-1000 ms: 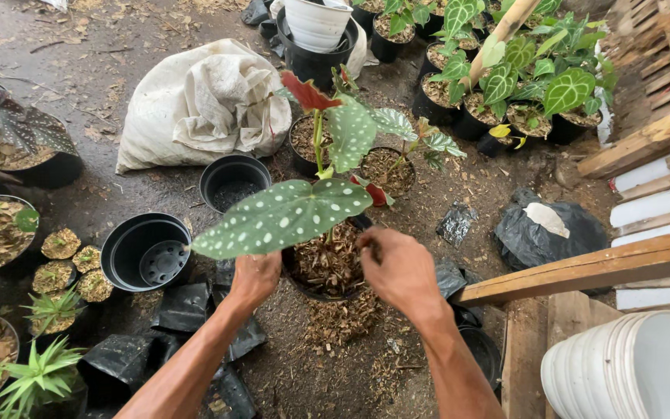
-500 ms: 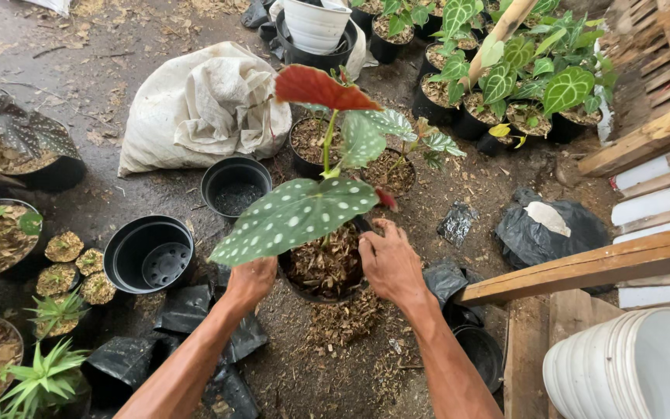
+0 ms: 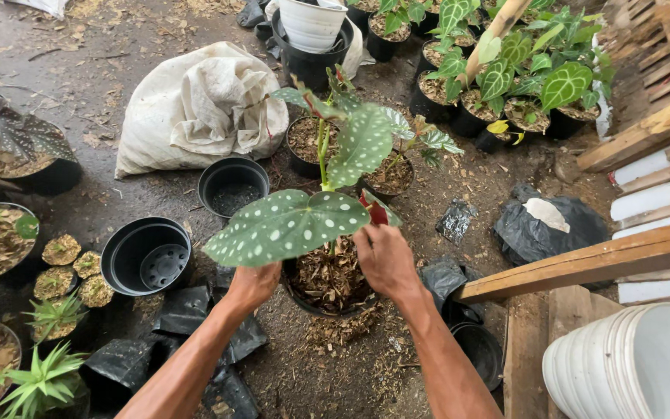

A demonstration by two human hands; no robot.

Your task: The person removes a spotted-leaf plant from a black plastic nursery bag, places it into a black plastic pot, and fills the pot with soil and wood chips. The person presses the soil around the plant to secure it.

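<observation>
Both hands on the black pot (image 3: 327,299) of the spotted begonia (image 3: 288,225), down on the wet ground: left hand (image 3: 253,283) cupping its rim, right hand (image 3: 385,260) pressing into the mulch, grip closed around it.

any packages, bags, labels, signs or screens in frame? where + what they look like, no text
No labels, signs or screens.
White sack: on the ground, upper left of middle, lumpy, soiled off-white.
Black plastic bag: right of the right hand, crumpled, a pale patch on top.
Empty black grow bags: under the left hand, flat and crumpled.
Small crinkled foil scrap: on the ground right of the spotted-leaf plant's pot, dark silver.
</observation>
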